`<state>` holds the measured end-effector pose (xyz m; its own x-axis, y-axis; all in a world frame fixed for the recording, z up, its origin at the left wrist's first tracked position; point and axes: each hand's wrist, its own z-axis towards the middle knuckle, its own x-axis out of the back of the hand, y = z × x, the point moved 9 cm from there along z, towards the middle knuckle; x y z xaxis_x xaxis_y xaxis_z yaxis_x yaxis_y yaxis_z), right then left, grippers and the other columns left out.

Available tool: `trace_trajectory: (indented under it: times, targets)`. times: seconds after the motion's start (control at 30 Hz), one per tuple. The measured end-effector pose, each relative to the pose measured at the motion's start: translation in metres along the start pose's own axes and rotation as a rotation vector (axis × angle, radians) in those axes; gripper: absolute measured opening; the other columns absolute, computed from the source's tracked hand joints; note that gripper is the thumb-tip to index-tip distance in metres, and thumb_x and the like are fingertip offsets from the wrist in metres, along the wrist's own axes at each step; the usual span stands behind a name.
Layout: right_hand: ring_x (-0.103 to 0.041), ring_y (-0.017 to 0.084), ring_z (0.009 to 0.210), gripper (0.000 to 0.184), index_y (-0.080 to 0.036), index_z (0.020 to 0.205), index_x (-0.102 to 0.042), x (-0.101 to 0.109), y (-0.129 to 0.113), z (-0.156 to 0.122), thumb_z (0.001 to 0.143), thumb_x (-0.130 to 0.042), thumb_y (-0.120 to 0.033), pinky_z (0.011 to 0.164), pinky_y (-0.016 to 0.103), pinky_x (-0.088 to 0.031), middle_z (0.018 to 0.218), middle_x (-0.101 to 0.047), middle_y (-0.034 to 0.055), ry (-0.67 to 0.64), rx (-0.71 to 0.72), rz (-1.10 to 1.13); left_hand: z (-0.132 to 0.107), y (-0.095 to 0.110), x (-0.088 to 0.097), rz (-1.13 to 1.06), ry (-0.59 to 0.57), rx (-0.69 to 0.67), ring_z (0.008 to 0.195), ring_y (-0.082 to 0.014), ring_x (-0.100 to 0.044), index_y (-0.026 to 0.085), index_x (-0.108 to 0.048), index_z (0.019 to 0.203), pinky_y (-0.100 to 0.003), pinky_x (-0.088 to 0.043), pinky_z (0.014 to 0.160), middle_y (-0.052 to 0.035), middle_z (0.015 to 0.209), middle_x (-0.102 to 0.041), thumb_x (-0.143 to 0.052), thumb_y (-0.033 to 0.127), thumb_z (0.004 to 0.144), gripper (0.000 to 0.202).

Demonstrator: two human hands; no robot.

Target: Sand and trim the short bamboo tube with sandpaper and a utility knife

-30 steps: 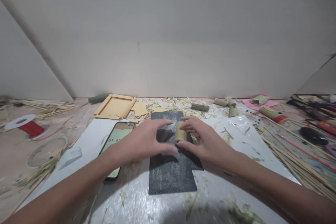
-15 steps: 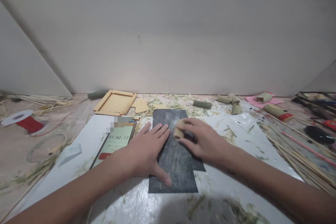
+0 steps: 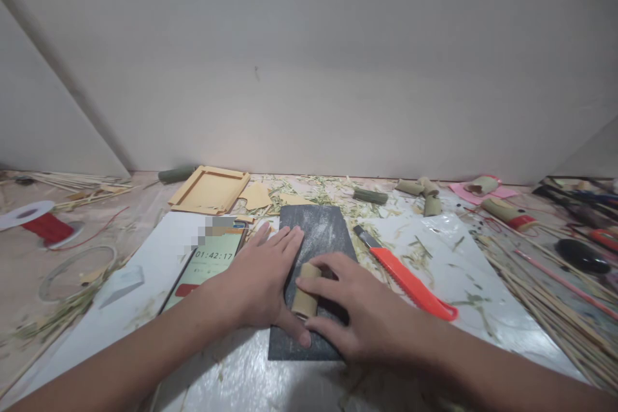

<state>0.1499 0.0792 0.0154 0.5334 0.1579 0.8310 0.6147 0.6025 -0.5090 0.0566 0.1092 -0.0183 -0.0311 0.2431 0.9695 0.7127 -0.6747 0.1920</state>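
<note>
Head view: R hand (image 3: 362, 309) grasps a short bamboo tube (image 3: 304, 304) over a dark sheet (image 3: 316, 222), lower centre of frame.
Tube's long axis runs approx. up-down in frame, top end leaning slightly R; it sits just L of the R palm, betw. thumb & curled fingers. L hand (image 3: 258, 283) is spread flat, palm down, over sheet's L edge, gripping nothing visible; its thumb is nr tube's lower end. R hand is nearer, i.e. in contact w/ tube. Can't tell if tube fully touches sheet. Red-handled saw (image 3: 408, 282) lies R of centre; phone (image 3: 217, 248) L.
</note>
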Motion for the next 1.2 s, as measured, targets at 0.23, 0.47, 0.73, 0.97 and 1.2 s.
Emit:
trace_trajectory:
  times: [0.23,0.47,0.73,0.97,1.2]
  targets:
    - [-0.052,0.023,0.1,0.022,-0.02,0.105,-0.062,0.004,0.006,0.006,0.084,-0.06,-0.024,0.086,0.038,-0.046,0.108,-0.055,0.0112,0.057,-0.061,-0.046,0.0,0.001,0.0,0.01,0.005,-0.013,0.145,-0.0346,-0.013,0.01,-0.018,0.151,-0.053,0.002,0.116,-0.0166,0.157,-0.016,-0.054,0.078,0.062,0.117]
    - [-0.052,0.023,0.098,0.018,-0.019,0.103,-0.062,0.005,0.01,0.008,0.086,-0.059,-0.025,0.085,0.04,-0.045,0.108,-0.055,0.0109,0.091,-0.153,-0.091,0.001,0.001,0.0,-0.01,-0.004,0.002,0.145,-0.0339,-0.013,0.011,-0.016,0.151,-0.054,0.005,0.116,-0.0151,0.157,-0.012,-0.054,0.08,0.06,0.12]
    - [-0.052,0.024,0.098,0.019,-0.019,0.104,-0.062,0.011,0.015,0.01,0.085,-0.06,-0.023,0.086,0.041,-0.045,0.108,-0.056,0.0111,0.113,-0.167,-0.121,0.001,0.003,0.0,-0.018,-0.016,-0.011,0.145,-0.0343,-0.012,0.014,-0.013,0.152,-0.056,0.007,0.115,-0.0149,0.157,-0.012,-0.056,0.078,0.061,0.119]
    - [-0.051,0.025,0.103,0.021,-0.021,0.105,-0.062,0.011,0.011,0.011,0.084,-0.06,-0.022,0.087,0.042,-0.044,0.109,-0.057,0.0105,0.093,-0.115,-0.112,0.0,0.003,0.0,-0.018,-0.014,-0.015,0.145,-0.0346,-0.012,0.014,-0.013,0.152,-0.057,0.006,0.115,-0.0149,0.157,-0.013,-0.056,0.078,0.062,0.118]
    - [-0.053,0.021,0.093,0.015,-0.021,0.097,-0.059,0.011,0.012,0.004,0.083,-0.061,-0.021,0.081,0.037,-0.046,0.103,-0.054,0.0084,0.033,-0.125,-0.043,-0.001,0.004,0.0,-0.026,-0.02,-0.025,0.145,-0.035,-0.012,0.015,-0.014,0.152,-0.056,0.006,0.115,-0.0135,0.158,-0.012,-0.056,0.076,0.063,0.116]
